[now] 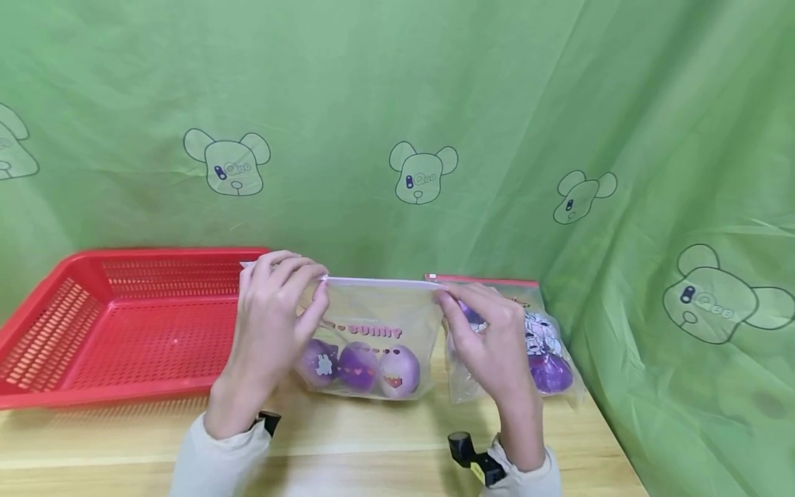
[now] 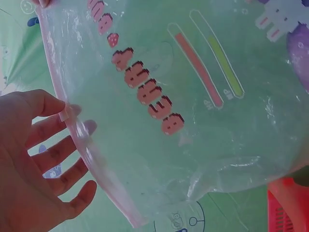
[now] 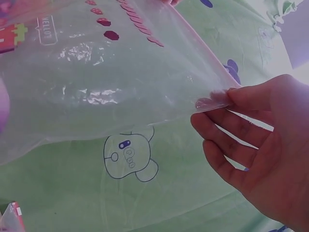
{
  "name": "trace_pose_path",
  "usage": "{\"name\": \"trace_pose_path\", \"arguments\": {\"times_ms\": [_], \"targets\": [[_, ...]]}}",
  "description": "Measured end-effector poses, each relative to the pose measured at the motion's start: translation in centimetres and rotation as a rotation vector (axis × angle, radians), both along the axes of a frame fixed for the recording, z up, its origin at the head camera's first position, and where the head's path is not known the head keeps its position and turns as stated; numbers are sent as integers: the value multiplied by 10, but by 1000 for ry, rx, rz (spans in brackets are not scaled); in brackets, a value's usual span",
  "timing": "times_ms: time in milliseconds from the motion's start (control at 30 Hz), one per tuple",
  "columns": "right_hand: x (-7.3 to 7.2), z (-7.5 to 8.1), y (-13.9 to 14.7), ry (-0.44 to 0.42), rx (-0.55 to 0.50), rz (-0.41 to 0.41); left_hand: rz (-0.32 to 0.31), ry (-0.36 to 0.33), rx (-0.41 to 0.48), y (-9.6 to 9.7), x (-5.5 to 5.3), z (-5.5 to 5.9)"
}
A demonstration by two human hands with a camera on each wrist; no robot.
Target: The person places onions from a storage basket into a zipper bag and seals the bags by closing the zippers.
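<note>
A clear zip bag (image 1: pixel 373 304) with pink lettering hangs upright between my hands, three purple balls (image 1: pixel 358 367) at its bottom. My left hand (image 1: pixel 273 314) pinches the zip strip between thumb and fingers, right at the small slider (image 2: pixel 64 114). A length of strip runs on past this hand in the left wrist view. With thumb and forefinger my right hand (image 1: pixel 493 342) pinches the bag's top right corner, other fingers loosely bent. The strip (image 1: pixel 379 281) between the hands is pulled straight.
A red plastic basket (image 1: pixel 168 338) stands at the left on the wooden table (image 1: pixel 360 449). At the right lies a second zip bag (image 1: pixel 540 304) with a red strip and purple balls (image 1: pixel 551 374) in it, partly behind my right hand. A green curtain (image 1: pixel 348 103) closes off the back and right.
</note>
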State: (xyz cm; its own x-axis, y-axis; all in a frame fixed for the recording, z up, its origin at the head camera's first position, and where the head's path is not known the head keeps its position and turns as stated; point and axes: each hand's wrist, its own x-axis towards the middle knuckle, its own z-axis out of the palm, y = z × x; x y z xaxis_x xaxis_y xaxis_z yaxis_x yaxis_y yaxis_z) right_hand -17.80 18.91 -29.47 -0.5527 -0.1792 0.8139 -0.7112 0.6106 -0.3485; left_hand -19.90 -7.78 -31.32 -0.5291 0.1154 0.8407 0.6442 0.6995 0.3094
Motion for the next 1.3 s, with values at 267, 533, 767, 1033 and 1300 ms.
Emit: {"name": "trace_pose_path", "arguments": {"times_ms": [267,533,767,1033,1300], "targets": [[-7,-4,6,-28,-20,-27,16,-33,-2,-5,-4,-2],[-14,-9,12,-51,-50,-65,39,-41,-4,-11,-9,-4],[-20,-12,16,-70,-63,-94,65,-53,-3,-16,-11,-6],[-22,-14,26,-103,-83,-136,83,-81,24,-22,-12,-7],[-21,-15,40,-116,-117,-208,137,-130,37,-30,-13,-9]]}}
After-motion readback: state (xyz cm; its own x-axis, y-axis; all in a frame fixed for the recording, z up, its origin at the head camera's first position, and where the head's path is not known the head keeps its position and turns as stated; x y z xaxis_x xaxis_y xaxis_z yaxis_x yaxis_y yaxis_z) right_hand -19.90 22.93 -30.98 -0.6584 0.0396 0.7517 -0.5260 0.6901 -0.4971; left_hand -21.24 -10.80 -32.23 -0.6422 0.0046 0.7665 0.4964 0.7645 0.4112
